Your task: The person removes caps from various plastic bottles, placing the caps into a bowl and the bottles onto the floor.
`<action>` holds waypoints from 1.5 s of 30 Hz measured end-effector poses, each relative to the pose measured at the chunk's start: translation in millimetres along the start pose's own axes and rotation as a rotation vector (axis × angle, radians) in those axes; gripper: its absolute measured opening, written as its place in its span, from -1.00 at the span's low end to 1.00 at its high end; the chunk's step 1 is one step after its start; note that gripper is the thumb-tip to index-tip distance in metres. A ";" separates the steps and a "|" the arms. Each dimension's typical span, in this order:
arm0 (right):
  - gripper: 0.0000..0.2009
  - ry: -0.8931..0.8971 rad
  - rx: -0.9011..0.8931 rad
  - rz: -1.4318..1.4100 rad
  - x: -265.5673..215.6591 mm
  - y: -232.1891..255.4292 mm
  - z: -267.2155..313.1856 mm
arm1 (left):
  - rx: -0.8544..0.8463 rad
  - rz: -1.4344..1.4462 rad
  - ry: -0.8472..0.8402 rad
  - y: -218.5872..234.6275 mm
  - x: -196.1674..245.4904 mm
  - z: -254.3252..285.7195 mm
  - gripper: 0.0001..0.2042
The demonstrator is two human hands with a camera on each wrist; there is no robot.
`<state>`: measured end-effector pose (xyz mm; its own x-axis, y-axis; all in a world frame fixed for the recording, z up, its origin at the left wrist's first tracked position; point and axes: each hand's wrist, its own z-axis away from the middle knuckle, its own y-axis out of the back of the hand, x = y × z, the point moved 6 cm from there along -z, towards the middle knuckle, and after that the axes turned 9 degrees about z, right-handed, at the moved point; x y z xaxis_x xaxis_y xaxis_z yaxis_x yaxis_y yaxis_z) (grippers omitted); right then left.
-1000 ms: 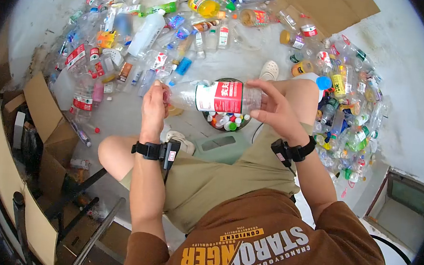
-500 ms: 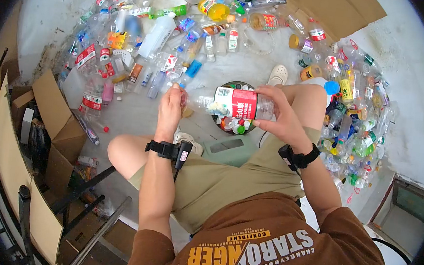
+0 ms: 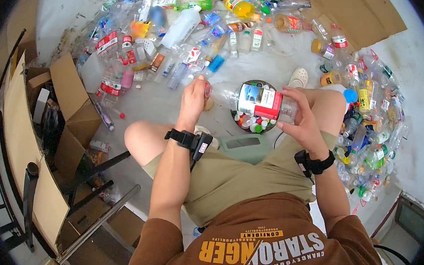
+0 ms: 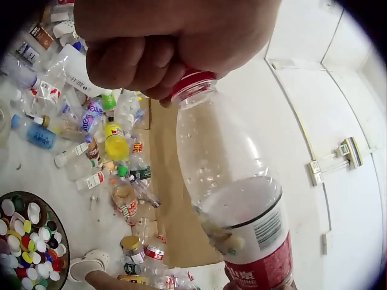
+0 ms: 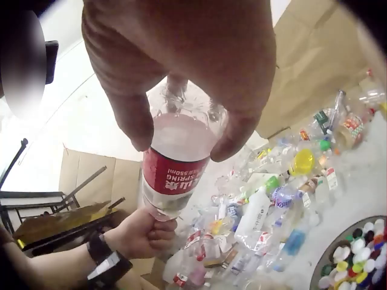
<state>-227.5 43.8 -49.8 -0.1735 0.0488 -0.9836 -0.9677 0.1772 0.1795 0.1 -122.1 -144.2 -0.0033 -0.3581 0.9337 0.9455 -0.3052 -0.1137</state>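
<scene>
A clear plastic bottle with a red and white label lies sideways between both hands, above a round bowl of caps. The left hand pinches its red cap with curled fingers. Around the bottle's base curl the thumb and fingers of the right hand; the right wrist view shows the right hand gripping the ribbed base end. Some liquid or film seems visible inside, but I cannot tell which.
Many empty bottles spread across the floor ahead, with another heap at the right. Cardboard boxes and a metal frame stand at the left. A green stool is between the legs.
The bottle has turned about its long axis, so its label shows a different side. In the head view, both hands and the surroundings have shifted rightward.
</scene>
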 end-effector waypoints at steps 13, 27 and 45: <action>-0.47 -0.328 0.373 -0.461 35.0 53.0 28.4 | -0.134 -0.316 -0.014 -9.9 -23.8 -3.6 -0.68; -0.53 -0.368 0.272 -0.667 51.9 44.5 40.1 | -0.400 -0.337 0.227 -47.8 -24.3 13.2 -0.53; -0.27 -0.303 0.076 0.189 56.4 -44.1 7.5 | -0.561 0.049 0.060 -64.6 20.5 44.6 -0.32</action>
<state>-193.3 46.2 -113.0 -0.2749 0.3751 -0.8853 -0.9052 0.2095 0.3698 -46.5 -70.4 -102.6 0.0021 -0.4276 0.9039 0.6269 -0.7037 -0.3344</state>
